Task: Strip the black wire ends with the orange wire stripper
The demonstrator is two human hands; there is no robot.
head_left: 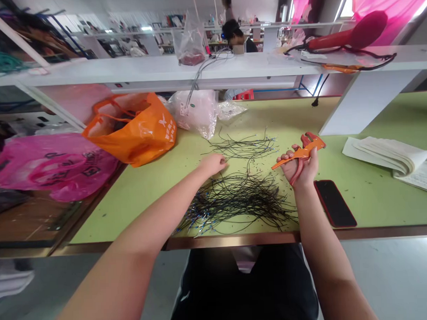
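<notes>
My right hand (303,168) is wrapped round the handles of an orange and red wire stripper (307,149), held over the right of the wires. My left hand (214,164) is low over the green tabletop, fingers curled together; whatever is in them, if anything, is too small to make out. Just in front of me lies a big tangled pile of thin black wires (246,198), with blue and silvery ends at its left. Beyond my left hand is a smaller, looser bunch of black wires (243,146), its bluish tips pointing right. Tiny dark scraps are scattered between the two.
A black phone with a red edge (335,203) lies right of my forearm, and folded papers (386,155) beyond it. Orange (139,134) and pink (59,165) bags stand left. Clear plastic bags (196,111) sit at the back, under a white shelf (143,71). Another person (237,38) is beyond.
</notes>
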